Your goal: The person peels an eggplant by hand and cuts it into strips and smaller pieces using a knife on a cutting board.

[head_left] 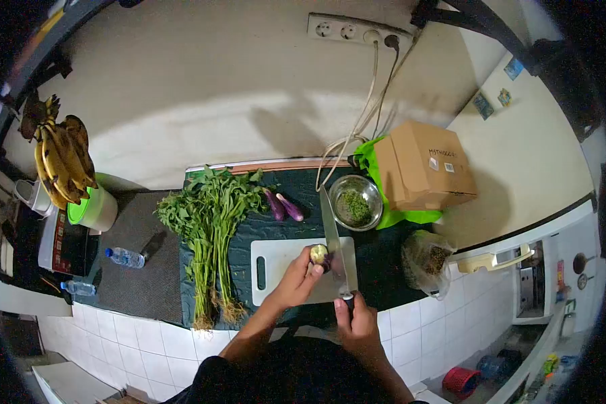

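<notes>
Over the white cutting board (pixel 283 256), my left hand (pixel 299 277) grips a purple eggplant piece (pixel 319 254) with its pale cut face showing. My right hand (pixel 358 322) is closed round the black handle of a large knife (pixel 335 246). The blade points away from me and lies just right of the eggplant piece; whether they touch I cannot tell. Beyond the board lie two purple eggplants (pixel 290 208). Leafy greens with roots (pixel 212 236) are spread to the left. A metal bowl (pixel 378 213) with chopped green pieces stands behind the board's right side.
A cardboard box (pixel 421 168) stands on green plastic at the back right, near a clear bag (pixel 425 264) with brown contents. Bananas (pixel 62 160) hang at the left above a green-lidded container (pixel 101 209). Plastic bottles (pixel 124 257) lie at the left. Cables run down behind the bowl.
</notes>
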Tool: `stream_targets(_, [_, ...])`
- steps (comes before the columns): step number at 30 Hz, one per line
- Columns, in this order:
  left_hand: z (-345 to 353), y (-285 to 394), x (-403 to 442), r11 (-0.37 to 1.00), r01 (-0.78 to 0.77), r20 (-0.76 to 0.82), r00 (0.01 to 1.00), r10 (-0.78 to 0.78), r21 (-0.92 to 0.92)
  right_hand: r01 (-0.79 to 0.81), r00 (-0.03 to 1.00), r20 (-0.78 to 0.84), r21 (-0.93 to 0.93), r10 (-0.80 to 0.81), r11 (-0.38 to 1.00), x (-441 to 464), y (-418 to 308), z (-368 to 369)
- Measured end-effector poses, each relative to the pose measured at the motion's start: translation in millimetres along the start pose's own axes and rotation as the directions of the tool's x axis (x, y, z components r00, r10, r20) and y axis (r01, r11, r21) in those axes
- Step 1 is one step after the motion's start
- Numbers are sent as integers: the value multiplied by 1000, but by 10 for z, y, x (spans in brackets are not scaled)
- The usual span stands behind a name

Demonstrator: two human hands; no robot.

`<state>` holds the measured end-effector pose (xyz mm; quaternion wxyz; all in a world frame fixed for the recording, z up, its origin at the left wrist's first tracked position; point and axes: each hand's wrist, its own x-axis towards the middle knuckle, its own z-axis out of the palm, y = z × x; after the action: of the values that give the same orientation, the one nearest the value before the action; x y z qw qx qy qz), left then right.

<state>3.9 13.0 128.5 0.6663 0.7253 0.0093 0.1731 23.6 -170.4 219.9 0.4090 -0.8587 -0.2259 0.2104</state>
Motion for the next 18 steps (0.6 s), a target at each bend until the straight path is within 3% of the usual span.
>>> stream_targets(3, [-55, 120, -70, 997, 18, -16, 1000, -20, -75, 25, 999, 38, -59, -23, 998, -81, -276, -116])
stream_targets(6, [-153, 187, -107, 990, -115, -42, 992, 118, 77, 117, 993, 20, 76, -119, 990, -130, -435, -153])
stream_targets(9, [-233, 258, -162, 965, -143, -35, 987, 155, 220, 89, 994, 67, 20, -90, 996, -158, -553, -177])
stream_targets(18, [-251, 357, -297, 961, -134, -79, 984, 157, 242, 115, 990, 87, -19, -112, 993, -359, -592, -146])
